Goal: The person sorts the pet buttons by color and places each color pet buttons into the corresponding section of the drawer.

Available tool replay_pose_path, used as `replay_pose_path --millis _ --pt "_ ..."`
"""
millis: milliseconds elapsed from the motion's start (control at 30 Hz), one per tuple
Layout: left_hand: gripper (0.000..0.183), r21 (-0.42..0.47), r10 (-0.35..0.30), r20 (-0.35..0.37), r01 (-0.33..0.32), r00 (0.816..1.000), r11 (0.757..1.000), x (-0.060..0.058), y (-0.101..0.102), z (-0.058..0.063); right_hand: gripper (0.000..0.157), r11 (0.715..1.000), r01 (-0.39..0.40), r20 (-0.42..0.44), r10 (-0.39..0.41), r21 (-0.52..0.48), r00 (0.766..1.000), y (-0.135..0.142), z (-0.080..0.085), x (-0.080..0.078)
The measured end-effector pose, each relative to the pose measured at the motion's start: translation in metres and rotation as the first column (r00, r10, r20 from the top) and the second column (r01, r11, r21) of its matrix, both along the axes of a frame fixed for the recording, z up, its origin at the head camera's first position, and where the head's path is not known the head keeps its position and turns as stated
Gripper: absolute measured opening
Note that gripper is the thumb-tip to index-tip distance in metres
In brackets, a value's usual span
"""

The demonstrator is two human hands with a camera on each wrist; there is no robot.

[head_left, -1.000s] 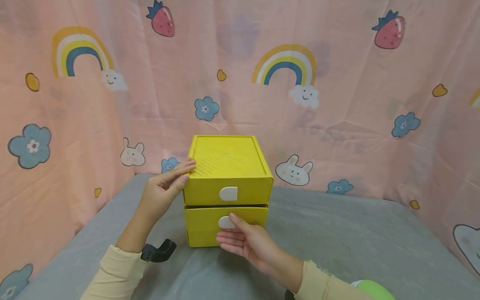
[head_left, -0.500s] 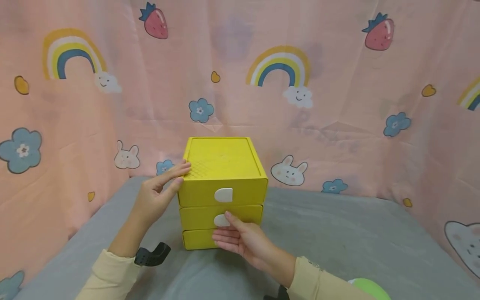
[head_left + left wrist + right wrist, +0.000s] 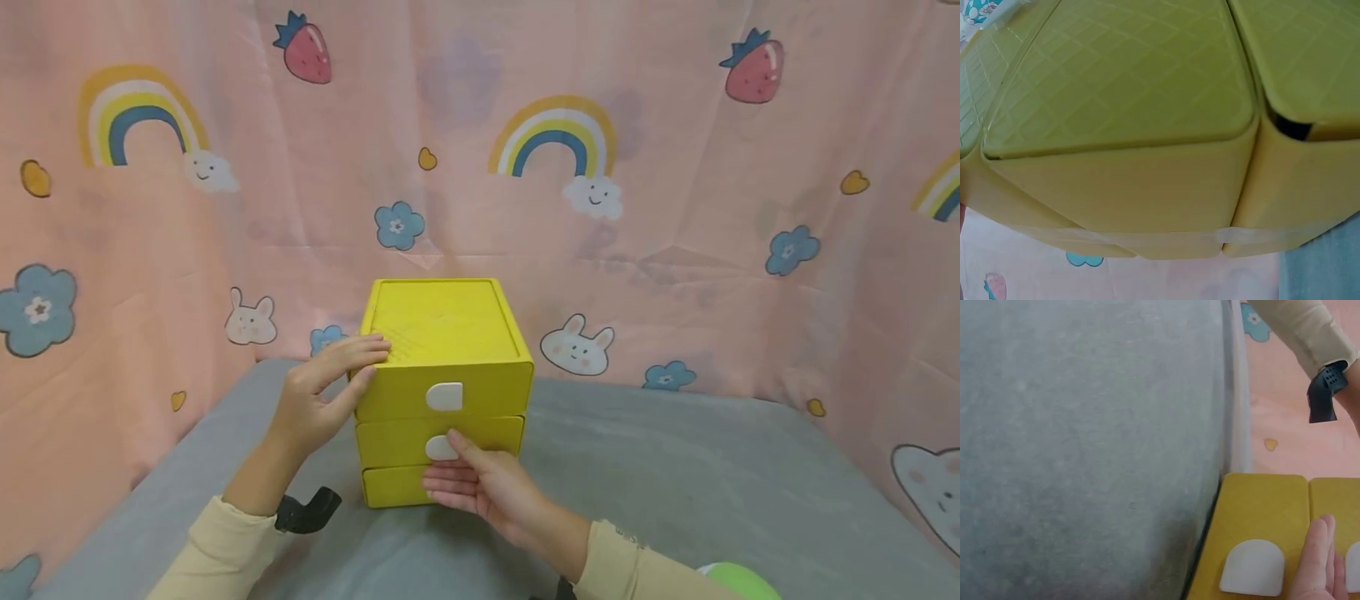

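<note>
A yellow three-drawer box stands on the grey cloth, with white half-round tabs on its drawers. My left hand rests at its upper left corner, fingers over the top edge and thumb on the side near the front. At the middle drawer, the thumb of my right hand touches the white tab. Its other fingers lie straight below, before the bottom drawer, and hide that drawer's tab in the head view. The right wrist view shows the bottom tab beside the fingers. All three drawer fronts look nearly flush.
Grey cloth covers the table, and a pink printed curtain hangs behind it. A green rounded object is partly visible at the lower right. The left wrist view shows the box's lattice-patterned yellow surface and a clear tape strip.
The middle drawer, slightly out and covering the bottom drawer front a second ago, has slid in with my right hand at it. The head view has shifted slightly.
</note>
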State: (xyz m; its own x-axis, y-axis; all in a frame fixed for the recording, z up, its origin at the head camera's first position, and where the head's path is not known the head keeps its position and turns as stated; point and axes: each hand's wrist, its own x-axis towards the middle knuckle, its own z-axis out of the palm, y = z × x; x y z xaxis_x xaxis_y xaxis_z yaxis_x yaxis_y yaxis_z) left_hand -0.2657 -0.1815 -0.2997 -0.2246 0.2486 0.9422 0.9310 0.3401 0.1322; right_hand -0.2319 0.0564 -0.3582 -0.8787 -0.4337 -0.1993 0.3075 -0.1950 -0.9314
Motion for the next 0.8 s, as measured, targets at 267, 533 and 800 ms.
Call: replay_pose_path --millis 267,533,800 --pt "0.018 0.005 0.009 0.038 -0.009 0.999 1.0 0.001 -0.001 -0.002 0.073 1.0 0.015 0.002 -0.015 -0.025 1.0 -0.003 -0.005 -0.003" --pt "0.032 0.018 -0.005 0.051 0.004 0.999 1.0 0.001 0.0 -0.001 0.073 0.997 0.062 0.015 -0.062 -0.037 0.998 -0.008 -0.004 -0.001" --pt "0.034 0.026 0.003 0.091 -0.005 0.996 1.0 0.001 0.0 -0.002 0.073 0.992 0.112 -0.004 -0.113 -0.053 0.994 -0.012 -0.008 0.0"
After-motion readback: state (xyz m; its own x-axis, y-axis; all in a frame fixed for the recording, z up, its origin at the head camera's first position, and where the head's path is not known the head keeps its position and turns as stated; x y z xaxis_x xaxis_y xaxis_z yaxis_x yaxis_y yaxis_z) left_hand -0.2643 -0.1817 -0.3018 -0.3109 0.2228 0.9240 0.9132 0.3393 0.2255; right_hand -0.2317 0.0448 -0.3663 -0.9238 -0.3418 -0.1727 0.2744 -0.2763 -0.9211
